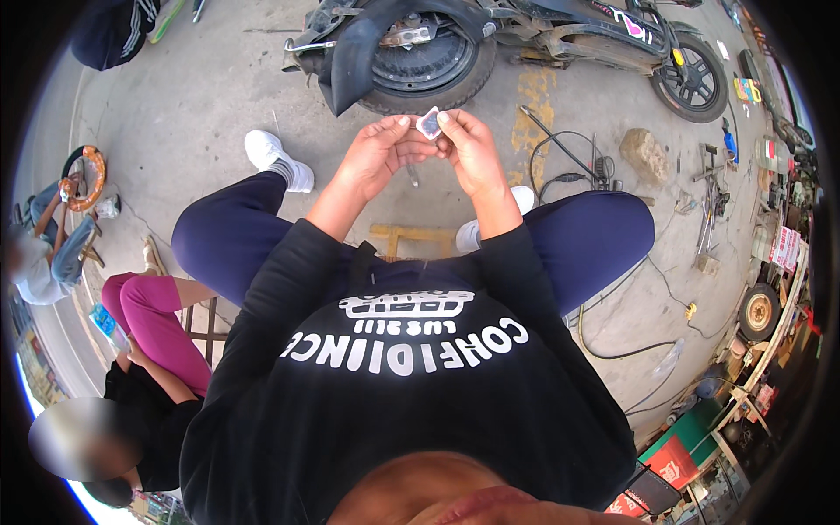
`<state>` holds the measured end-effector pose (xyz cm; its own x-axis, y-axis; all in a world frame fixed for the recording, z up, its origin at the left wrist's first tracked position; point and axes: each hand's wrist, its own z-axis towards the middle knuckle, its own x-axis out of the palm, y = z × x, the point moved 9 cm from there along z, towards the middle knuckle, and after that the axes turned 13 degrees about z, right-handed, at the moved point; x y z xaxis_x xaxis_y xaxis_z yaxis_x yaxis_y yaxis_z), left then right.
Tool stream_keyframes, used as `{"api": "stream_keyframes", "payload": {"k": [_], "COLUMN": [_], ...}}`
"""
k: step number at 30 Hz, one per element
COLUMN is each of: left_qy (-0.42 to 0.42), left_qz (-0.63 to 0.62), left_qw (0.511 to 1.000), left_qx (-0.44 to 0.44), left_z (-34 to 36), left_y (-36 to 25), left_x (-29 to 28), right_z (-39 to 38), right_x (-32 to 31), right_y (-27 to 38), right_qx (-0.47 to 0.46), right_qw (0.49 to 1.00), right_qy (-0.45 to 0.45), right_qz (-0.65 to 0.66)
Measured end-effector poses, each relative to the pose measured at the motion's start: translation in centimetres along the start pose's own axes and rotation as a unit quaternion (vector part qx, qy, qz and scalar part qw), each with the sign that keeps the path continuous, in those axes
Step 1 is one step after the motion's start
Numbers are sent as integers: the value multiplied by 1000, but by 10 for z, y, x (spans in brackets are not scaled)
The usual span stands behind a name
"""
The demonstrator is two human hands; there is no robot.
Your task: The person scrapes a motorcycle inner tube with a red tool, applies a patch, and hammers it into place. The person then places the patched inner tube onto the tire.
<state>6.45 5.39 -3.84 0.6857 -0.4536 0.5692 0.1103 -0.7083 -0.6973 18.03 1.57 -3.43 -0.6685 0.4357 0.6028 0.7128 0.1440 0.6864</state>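
Observation:
Pinched in my right hand (472, 150) is a small square patch (429, 123), dark in the middle with a pale pinkish border. My left hand (380, 153) is close beside it, thumb and fingers closed; what they grip is too small to tell. A thin clear strip (413, 175) shows just below the left fingers. Beyond my hands a scooter (569, 39) lies on its side. From its near wheel (429, 70) a flat black inner tube (354, 61) hangs out toward me.
A black hose (560, 144) with a pedal-like part, a rock (644, 156) and metal tools (710, 206) lie on the right. Cluttered shelving (770, 350) stands farther right. A person in pink trousers (162, 324) sits at left; another holds an orange-and-black ring (84, 178).

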Motion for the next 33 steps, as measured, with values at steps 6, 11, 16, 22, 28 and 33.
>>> {"api": "stream_keyframes", "payload": {"k": [6,11,16,22,28,33], "left_qy": [33,31,27,7,31,32], "left_qz": [2,15,23,100,51,58], "left_qw": [999,999,999,994,997,997], "left_qx": [-22,-18,-23,-37,-39,-43], "left_z": [-2,-5,-5,-2,-3,-2], "left_y": [4,-1,0,0,1,4], "left_x": [2,7,6,-4,1,-1], "right_z": [-1,-3,-2,0,-2,-3], "right_x": [1,3,2,1,0,1], "right_y": [-2,1,3,15,12,10], "right_qx": [33,39,31,3,28,40], "right_qw": [999,999,999,990,994,992], "right_qy": [28,31,31,53,50,58], "right_qz": [-3,4,-18,-132,-98,-108]}}
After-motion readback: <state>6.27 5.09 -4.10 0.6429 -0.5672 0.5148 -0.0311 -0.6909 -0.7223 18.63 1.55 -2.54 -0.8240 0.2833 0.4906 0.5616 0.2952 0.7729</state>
